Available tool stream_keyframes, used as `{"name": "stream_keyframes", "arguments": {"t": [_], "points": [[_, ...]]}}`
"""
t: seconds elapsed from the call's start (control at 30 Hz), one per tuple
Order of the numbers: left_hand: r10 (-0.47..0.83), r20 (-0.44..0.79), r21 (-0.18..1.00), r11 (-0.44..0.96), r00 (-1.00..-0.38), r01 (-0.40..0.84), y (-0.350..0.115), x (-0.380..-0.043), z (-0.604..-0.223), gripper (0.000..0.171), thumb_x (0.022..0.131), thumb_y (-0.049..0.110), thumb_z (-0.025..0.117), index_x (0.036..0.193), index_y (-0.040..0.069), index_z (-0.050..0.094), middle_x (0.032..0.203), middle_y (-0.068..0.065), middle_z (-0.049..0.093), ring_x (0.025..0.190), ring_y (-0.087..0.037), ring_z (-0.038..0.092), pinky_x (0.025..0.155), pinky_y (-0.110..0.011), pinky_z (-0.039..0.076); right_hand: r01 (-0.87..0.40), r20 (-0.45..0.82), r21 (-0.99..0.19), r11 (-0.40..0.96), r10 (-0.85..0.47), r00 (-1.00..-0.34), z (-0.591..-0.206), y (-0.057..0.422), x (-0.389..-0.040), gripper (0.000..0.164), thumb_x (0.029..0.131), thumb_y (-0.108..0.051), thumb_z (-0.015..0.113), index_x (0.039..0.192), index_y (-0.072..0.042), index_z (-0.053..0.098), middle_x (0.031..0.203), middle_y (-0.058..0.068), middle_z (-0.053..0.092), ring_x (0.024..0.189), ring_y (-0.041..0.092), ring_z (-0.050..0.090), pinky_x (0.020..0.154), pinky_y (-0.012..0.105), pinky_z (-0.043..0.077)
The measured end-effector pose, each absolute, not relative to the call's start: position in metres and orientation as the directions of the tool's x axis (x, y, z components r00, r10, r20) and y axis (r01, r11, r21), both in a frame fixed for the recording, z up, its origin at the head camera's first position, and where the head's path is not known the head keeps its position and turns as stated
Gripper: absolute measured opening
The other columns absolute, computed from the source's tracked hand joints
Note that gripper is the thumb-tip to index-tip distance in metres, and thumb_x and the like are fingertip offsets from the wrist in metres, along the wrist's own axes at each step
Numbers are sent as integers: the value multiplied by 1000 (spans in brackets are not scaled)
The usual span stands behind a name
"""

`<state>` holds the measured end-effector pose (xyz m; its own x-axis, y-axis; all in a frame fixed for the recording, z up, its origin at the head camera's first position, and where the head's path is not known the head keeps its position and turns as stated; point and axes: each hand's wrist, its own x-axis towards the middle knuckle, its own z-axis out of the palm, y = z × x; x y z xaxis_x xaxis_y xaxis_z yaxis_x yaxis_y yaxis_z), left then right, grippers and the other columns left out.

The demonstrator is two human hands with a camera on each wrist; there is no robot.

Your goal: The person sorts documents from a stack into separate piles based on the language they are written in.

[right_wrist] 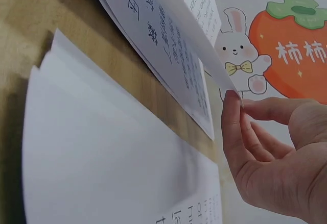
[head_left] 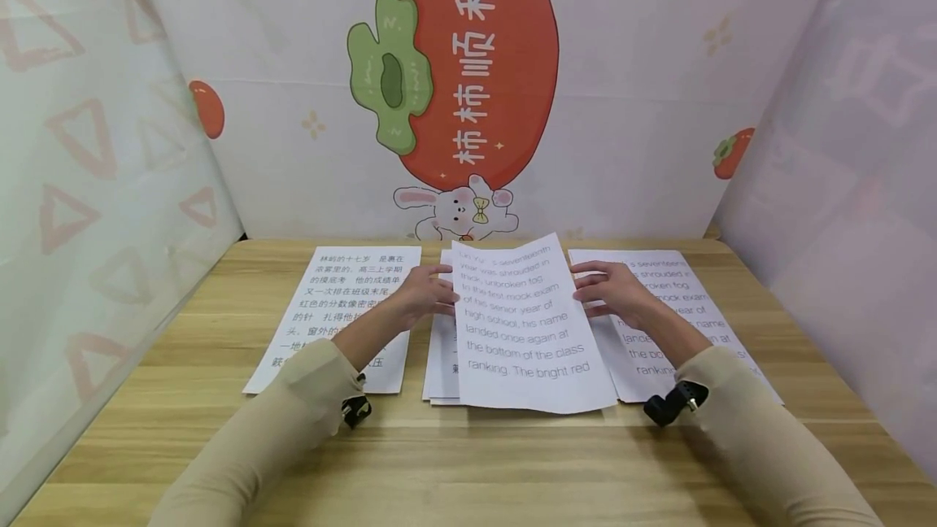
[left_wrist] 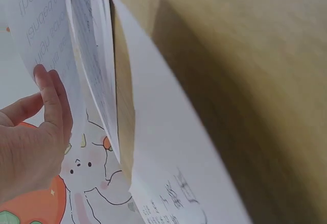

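Observation:
A printed sheet of paper (head_left: 516, 332) with English text is lifted at the middle of the table, bowed along its length. My left hand (head_left: 424, 297) holds its left edge, fingers against the paper. On the other side my right hand (head_left: 613, 291) pinches the right edge between thumb and fingers, plainest in the right wrist view. Beneath it lie other sheets (head_left: 442, 356) with Chinese text, mostly covered. Under my left forearm rests a stack of Chinese-text paper (head_left: 333, 299), and below my right arm lies one with English text (head_left: 659, 364).
The wooden table (head_left: 454, 470) bears the sheets in a row. A white backdrop with a large persimmon print (head_left: 505, 39) and a cartoon rabbit (head_left: 461, 210) stands at its far edge. Patterned white curtains (head_left: 88, 185) hang on both sides.

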<state>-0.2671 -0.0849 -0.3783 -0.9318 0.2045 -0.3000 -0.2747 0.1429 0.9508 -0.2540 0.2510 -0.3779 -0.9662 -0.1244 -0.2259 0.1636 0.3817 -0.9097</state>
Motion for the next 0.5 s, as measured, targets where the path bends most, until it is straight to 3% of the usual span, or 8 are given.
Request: {"name": "stream_keyframes", "arguments": {"t": [0.3,0.5], "points": [[223,-263,964,99,-939,-247,-61,-263,-374,67,93,-12,64,155,1,42,115,-19,68,85,-21,71,80,-31,64,143,-206,-904,402,-117,-972,-370,277,-247,60,100,-4,66,155,-2,43,144,28,53,105,22,69,88,38,63],[245,-285,958,70,-927,-277,-45,-264,-373,65,94,-9,65,155,2,43,120,-21,68,92,-25,73,83,-32,64,119,-183,-903,413,-120,-976,-367,293,-241,59,102,-7,63,156,-1,41,146,30,52,107,22,69,89,38,63]]}}
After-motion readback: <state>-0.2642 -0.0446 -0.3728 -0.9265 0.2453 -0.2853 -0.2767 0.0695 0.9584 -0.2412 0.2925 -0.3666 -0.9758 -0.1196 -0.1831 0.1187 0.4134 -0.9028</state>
